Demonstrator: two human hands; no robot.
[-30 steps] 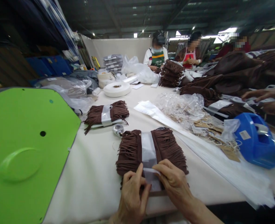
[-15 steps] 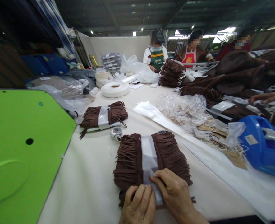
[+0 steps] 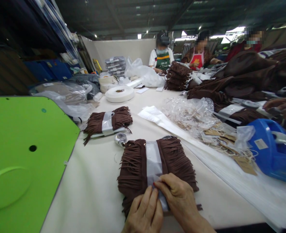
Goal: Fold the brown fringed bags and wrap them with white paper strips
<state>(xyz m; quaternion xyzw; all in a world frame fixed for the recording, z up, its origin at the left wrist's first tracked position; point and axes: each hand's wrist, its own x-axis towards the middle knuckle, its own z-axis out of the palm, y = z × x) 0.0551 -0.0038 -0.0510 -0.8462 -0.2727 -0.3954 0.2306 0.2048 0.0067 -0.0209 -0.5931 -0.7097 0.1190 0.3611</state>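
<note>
A folded brown fringed garment, perhaps faux suede (image 3: 133, 171), lies on the table before me, with a translucent white band (image 3: 153, 158) across its middle. At the band's near end, my right hand (image 3: 179, 194) pinches it between thumb and forefinger. Close beside, my left hand (image 3: 144, 210) is closed, fingertips pressed together on the same band, almost touching the right hand. The tips of both thumbs and what lies under the left fingers are partly hidden. Farther left is a second banded fringed bundle (image 3: 121, 119), with a small clear-wrapped round item (image 3: 120, 138) between the two.
A green board (image 3: 16, 129) stands at left. White sheets (image 3: 206, 165) run along the right, beside string tags (image 3: 220, 136) and a blue tape dispenser (image 3: 271, 149). A white tape roll (image 3: 120, 94) lies behind. Co-workers (image 3: 161, 58) sit beyond; another person's hand (image 3: 283, 105) is at far right.
My left fingers have shifted slightly up along the band, toward the right fingertips. The right hand moves a little left, still pinching. The bundle stays nearly in place.
</note>
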